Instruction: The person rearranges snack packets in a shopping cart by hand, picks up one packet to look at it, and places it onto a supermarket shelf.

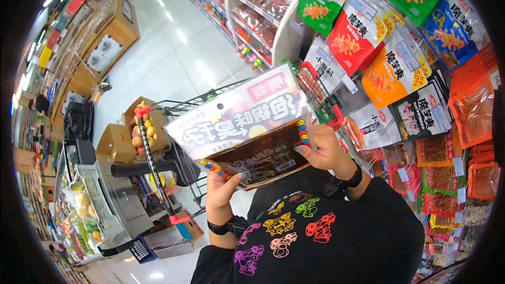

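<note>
A plastic snack package [258,157] is held up before my chest, tilted, with its dark printed back and a barcode facing me. Its wide pale header [236,114] has a hang hole and writing seen in reverse. My left hand [223,189] grips the lower left corner, thumb on the dark back. My right hand [321,148] pinches the right edge, thumb in front and fingers behind. Smiley-face designs run along both side edges. Just beyond the package stands a wire shopping cart [197,98], partly hidden by it, with a red and black handle [152,157].
On the right, a display of hanging snack bags [355,35] stands close to my right arm. A white shelf rack [284,43] is ahead. Cardboard boxes [114,142] with fruit and a metal produce counter [122,197] are at left. A tiled aisle [158,59] runs ahead.
</note>
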Tool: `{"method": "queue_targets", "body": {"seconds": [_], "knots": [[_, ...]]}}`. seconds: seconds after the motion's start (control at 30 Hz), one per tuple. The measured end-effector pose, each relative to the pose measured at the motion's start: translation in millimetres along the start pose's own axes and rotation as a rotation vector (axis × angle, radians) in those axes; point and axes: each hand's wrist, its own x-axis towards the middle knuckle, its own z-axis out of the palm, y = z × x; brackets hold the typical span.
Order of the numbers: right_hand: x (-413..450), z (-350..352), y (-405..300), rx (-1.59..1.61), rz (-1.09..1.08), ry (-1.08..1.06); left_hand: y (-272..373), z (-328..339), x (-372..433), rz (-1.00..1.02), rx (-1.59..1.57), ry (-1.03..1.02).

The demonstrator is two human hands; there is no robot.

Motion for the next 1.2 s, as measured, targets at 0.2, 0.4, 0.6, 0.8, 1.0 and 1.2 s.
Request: {"method": "queue_targets", "body": {"seconds": [0.2,0.4,0.6,0.8,1.0,1.2], "knots": [[2.8,16.2,-40.3,0.015,-0.142,-0.01,44.9,1.4,-45.8,0.063,0.101,0.03],[14.8,32.5,-60.8,0.067,-0.2,-0.066,59.0,-10.2,-75.4,0.192,0.327,0.099],[19.9,28.0,-69.9,0.066,-0.134,-0.082,80.4,7.5,-77.0,0.335,0.387,0.111],[31.9,9.1,-58.2,0.126,-0.21,-0.042,79.6,26.3,-62.6,0.356,0.358,0.089],[37.0,-3.4,-43.3,0.185,-0.147,-0.025,82.1,36.3,-41.5,0.311,0.401,0.022],[47.9,-11.5,-25.3,0.25,-0.07,-0.048,78.4,44.4,-18.1,0.268,0.328,0.063]]}}
